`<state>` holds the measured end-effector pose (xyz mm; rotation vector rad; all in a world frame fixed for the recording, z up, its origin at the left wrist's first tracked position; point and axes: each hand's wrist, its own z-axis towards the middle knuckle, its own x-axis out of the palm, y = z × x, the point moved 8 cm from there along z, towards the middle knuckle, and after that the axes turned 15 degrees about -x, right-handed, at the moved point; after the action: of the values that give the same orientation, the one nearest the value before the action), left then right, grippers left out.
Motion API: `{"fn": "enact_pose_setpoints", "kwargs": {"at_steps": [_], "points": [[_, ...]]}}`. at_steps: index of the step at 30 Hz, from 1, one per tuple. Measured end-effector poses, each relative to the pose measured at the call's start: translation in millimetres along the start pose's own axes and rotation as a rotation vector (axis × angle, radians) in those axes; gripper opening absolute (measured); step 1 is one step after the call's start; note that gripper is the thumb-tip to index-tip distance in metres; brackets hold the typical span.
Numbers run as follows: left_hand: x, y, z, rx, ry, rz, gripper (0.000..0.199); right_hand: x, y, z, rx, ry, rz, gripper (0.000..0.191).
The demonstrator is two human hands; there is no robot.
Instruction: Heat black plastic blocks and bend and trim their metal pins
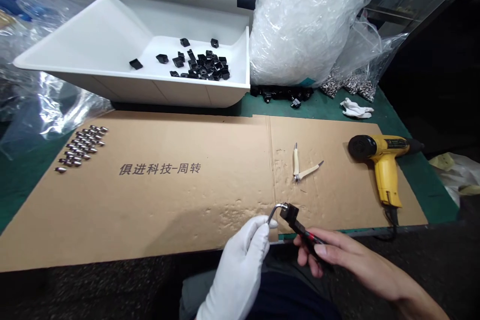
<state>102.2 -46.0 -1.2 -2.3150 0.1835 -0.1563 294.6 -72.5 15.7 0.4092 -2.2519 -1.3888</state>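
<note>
My left hand [240, 265], in a white glove, is shut around a bent steel rod [273, 212]. The rod's short end meets a small black square part [289, 212] at the front edge of the cardboard sheet [157, 210]. My right hand [348, 260], bare, grips a black handle with a red band [309, 235] joined to that square part. The fingers hide much of the handle. Beyond both hands lies a white-handled folding tool [302, 167] on the cardboard. A yellow heat gun [382, 160] rests to its right.
A white plastic tub [112, 45] holds a heap of black square parts [202, 65]. Rows of metal pins [80, 147] lie on the cardboard's left. A large clear plastic bag [311, 25], a bag of metal pieces [354, 85] and a white glove [356, 108] sit on the green mat.
</note>
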Motion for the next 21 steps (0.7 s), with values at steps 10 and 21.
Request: {"fn": "enact_pose_setpoints", "kwargs": {"at_steps": [10,21], "points": [[0.0,23.1,5.3,-0.259,0.185,-0.281,0.033,-13.9,-2.7,-22.2,0.121,-0.156,-0.052,0.055],[-6.9,9.3,4.8,-0.142,0.035,-0.072,0.040,-22.1,14.3,-19.5,0.120,-0.158,-0.232,0.059]]}}
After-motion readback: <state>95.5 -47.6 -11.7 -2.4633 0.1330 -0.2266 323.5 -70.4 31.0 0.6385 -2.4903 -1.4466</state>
